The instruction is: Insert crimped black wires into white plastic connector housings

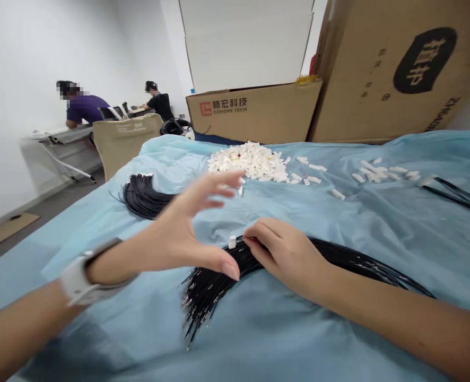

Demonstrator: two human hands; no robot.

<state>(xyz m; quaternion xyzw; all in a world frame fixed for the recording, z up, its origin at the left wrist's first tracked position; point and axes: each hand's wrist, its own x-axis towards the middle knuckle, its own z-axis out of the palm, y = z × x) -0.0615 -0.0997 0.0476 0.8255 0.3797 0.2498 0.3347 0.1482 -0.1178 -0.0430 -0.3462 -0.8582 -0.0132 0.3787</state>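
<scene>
White blocky connector (232, 242) beside curled right fingers (263, 230)

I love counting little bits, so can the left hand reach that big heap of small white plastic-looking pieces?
Probably yes: the open left hand looks empty, and nothing seems to stand between its fingers and the heap of small white pieces on the wrinkled light-blue cloth.

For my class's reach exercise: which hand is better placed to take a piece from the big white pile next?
Probably the left hand: open and nearer the white pile, while the right hand is pinched over the black wires.
</scene>
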